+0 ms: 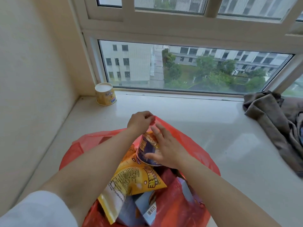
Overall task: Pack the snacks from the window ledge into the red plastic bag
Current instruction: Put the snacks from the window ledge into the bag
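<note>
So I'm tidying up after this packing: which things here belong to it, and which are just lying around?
Packing: red plastic bag, purple cup, yellow snack bag, blue boxes, yellow cup on the ledge.
Lying about: brown cloth.

A big window (188,66) seen above the pale ledge (205,128), grey buildings (127,63) and green trees (213,76) seen through the window, a crumpled brown cloth (272,122) laid below the window's right corner
</note>
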The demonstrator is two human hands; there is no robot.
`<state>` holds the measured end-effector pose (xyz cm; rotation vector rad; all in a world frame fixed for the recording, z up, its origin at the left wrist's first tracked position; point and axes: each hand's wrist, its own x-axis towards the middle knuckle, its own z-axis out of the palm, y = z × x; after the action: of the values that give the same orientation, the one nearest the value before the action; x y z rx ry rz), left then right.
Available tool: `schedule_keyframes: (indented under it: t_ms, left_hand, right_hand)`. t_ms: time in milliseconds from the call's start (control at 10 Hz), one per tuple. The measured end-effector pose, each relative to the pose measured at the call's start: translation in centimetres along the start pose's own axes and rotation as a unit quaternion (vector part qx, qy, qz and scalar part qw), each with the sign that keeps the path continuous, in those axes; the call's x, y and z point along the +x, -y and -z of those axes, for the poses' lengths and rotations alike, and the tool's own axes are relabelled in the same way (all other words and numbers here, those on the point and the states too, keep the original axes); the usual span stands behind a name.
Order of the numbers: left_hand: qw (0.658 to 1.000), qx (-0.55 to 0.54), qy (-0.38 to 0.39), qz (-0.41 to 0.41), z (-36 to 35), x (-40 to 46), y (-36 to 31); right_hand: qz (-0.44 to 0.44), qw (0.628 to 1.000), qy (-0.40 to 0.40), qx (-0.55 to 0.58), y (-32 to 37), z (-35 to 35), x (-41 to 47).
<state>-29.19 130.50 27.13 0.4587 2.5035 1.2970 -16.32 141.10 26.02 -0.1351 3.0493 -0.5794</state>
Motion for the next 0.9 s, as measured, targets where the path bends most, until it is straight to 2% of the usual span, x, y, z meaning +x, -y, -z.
schedule_keyframes:
  t_ms: [100, 200, 300, 400, 500, 600, 700, 800, 900]
  left_hand:
    - [1.0, -0.027, -0.008, 0.008, -0.1, -0.2, -0.1]
    - [0.999, 0.042, 0.012, 0.001, -0.9, -0.3, -1.0]
    - [0.992, 0.12, -0.027, -0.023, -1.4, -0.9, -1.2]
    - [0.981, 0.179, -0.054, -0.06, -1.6, -1.8, -0.9]
    - [0.974, 0.206, -0.053, -0.073, -1.9, -2.6, -0.8]
    - [0.969, 0.229, -0.055, -0.079, -2.1, -2.9, -0.8]
    - [0.937, 0.316, -0.04, -0.139, -2.8, -3.4, -1.0]
    - [0.907, 0.37, -0.078, -0.186, -3.8, -4.4, -0.2]
    - [0.875, 0.355, -0.112, -0.311, -5.2, -6.6, 0.8]
  right_hand:
    - [-0.058, 0.992, 0.009, 0.109, -0.5, 1.2, 0.0]
    - [-0.108, 0.981, 0.053, 0.155, -1.2, 2.5, 0.9]
    - [-0.13, 0.985, 0.106, 0.041, -3.1, 3.8, 0.5]
    - [-0.13, 0.97, 0.132, -0.159, -5.2, 3.6, -0.5]
    - [-0.09, 0.93, 0.124, -0.335, -7.2, 2.9, -2.2]
    - [-0.132, 0.896, 0.156, -0.395, -9.5, 2.0, -3.6]
    - [-0.231, 0.822, 0.193, -0.483, -9.4, 4.8, -6.5]
    - [-0.039, 0.823, 0.162, -0.543, -9.1, 7.5, -8.0]
    - [-0.056, 0.877, 0.068, -0.472, -9.2, 8.7, -9.9]
